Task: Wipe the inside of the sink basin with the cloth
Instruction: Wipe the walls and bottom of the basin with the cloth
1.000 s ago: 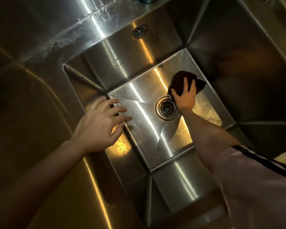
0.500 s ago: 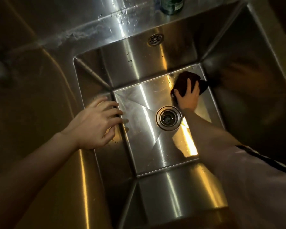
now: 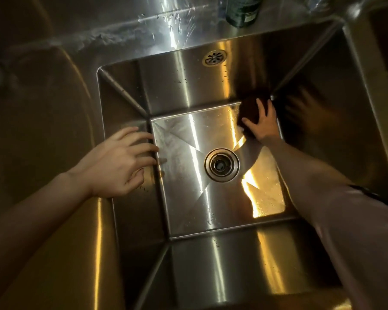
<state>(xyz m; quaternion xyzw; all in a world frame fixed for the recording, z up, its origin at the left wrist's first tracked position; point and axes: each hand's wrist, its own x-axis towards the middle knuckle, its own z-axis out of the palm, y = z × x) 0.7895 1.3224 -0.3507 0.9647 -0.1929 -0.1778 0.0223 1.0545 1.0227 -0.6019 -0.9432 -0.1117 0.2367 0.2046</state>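
Cloth (image 3: 250,113) lies flattened under the right hand (image 3: 263,125) in the sink basin (image 3: 188,86) floor's far right corner, while the left hand (image 3: 121,162), fingers loose, rests on the left rim.

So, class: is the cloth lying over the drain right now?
No: the right hand presses the cloth into the far right corner of the sink floor, apart from the drain.

The cloth (image 3: 250,110) is dark maroon, the sink basin (image 3: 188,86) silvery steel, the bottle (image 3: 242,12) dark green.
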